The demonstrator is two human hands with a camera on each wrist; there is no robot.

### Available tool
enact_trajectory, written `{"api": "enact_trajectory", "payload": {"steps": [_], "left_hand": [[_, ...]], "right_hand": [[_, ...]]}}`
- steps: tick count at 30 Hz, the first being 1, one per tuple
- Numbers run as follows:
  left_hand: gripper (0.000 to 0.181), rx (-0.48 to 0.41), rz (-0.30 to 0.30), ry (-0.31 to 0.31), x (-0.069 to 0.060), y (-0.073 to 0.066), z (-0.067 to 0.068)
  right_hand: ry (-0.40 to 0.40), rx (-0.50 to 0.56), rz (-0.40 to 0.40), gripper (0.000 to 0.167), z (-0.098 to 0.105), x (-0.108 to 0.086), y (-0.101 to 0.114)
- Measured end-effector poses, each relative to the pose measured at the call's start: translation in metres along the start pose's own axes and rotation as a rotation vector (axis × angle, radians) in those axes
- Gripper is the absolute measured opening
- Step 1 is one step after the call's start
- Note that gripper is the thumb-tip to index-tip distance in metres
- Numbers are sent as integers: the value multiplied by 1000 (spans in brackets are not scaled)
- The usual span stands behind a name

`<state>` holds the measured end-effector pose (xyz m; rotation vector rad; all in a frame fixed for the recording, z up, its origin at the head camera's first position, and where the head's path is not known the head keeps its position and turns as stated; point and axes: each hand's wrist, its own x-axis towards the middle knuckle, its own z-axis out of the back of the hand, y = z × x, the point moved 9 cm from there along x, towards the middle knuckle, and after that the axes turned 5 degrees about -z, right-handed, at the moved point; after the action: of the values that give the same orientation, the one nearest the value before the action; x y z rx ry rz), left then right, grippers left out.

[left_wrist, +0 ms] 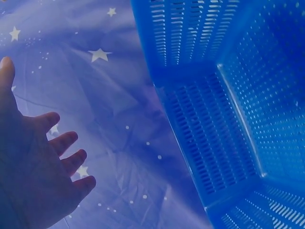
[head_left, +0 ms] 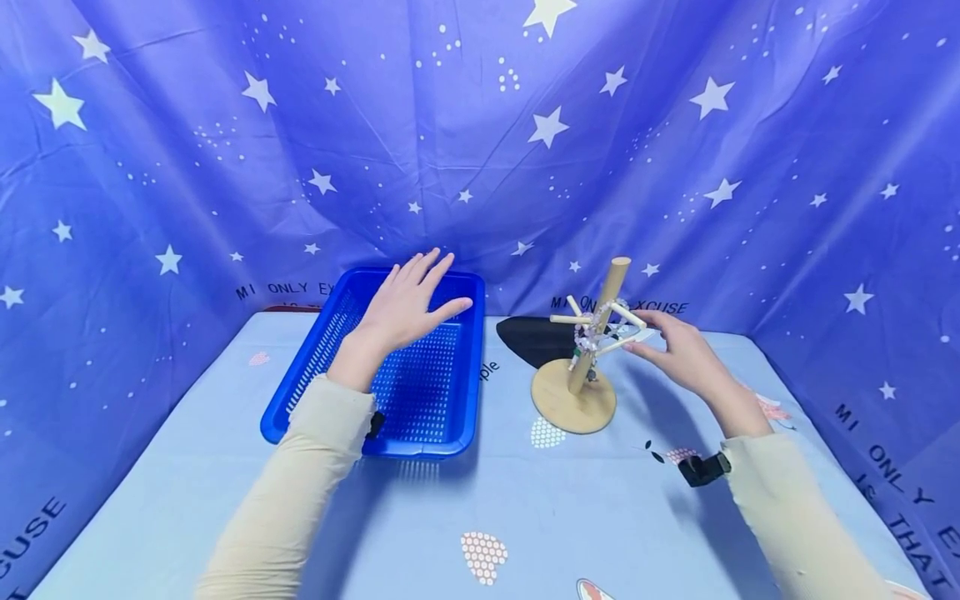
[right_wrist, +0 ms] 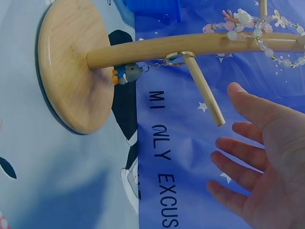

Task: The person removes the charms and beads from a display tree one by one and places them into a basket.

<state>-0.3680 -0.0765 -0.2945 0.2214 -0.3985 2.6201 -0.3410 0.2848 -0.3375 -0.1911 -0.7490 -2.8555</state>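
Observation:
Over the blue plastic basket, my left hand hovers with its fingers spread and holds nothing. The basket's slotted walls fill the right of the left wrist view. My right hand is beside the peg ends of a wooden stand, thumb and fingers apart. In the right wrist view, that hand shows nothing between its fingers. Beaded bracelets in pink and clear hang around the post. A keychain with a small grey figure hangs by its ring on a lower peg.
A light blue printed cloth covers the table. Behind it and at both sides hangs a blue-purple curtain with white stars. The stand's round base rests on the cloth to the right of the basket.

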Motion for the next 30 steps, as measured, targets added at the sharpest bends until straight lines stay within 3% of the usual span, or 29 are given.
{"api": "enact_trajectory", "payload": {"steps": [30], "left_hand": [[82,-52,-41,-3,11,-44,-11]], "right_hand": [[-3,143,-11,42,-15,7,1]]}}
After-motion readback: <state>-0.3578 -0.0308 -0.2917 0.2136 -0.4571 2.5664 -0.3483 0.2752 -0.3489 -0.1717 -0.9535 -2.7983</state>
